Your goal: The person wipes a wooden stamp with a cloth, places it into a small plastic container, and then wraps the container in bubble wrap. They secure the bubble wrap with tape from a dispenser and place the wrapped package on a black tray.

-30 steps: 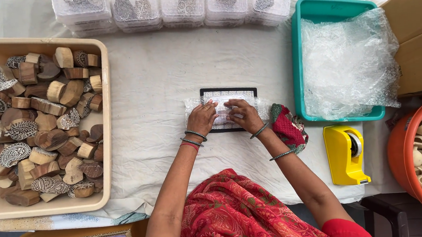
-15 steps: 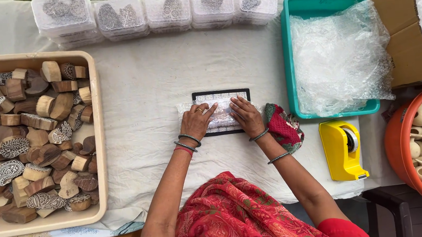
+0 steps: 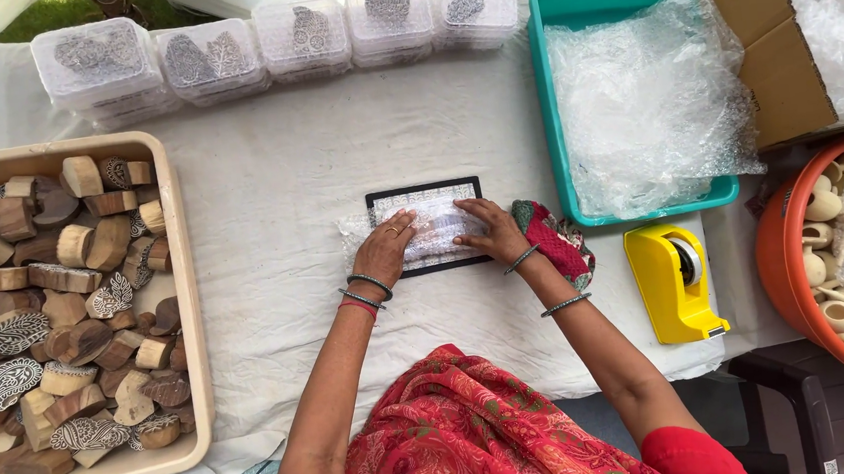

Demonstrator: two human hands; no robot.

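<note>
Your left hand [image 3: 386, 250] and right hand [image 3: 489, 230] both press flat, fingers spread, on a bubble-wrapped black-framed tile [image 3: 428, 225] at the centre of the frame on the table [image 3: 267, 179]; neither grip closes around it. A yellow tape dispenser [image 3: 674, 281] sits to the right.

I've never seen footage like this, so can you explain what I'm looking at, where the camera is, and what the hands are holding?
There is no machine: a person works with two bare hands, filmed from a camera worn on the head, looking down. The left hand and right hand press on a bubble-wrapped packet lying on a black-framed board. Around them on the white cloth: a tray of carved wooden blocks, clear plastic boxes, a teal bin of bubble wrap, a yellow tape dispenser and an orange tub.
</note>
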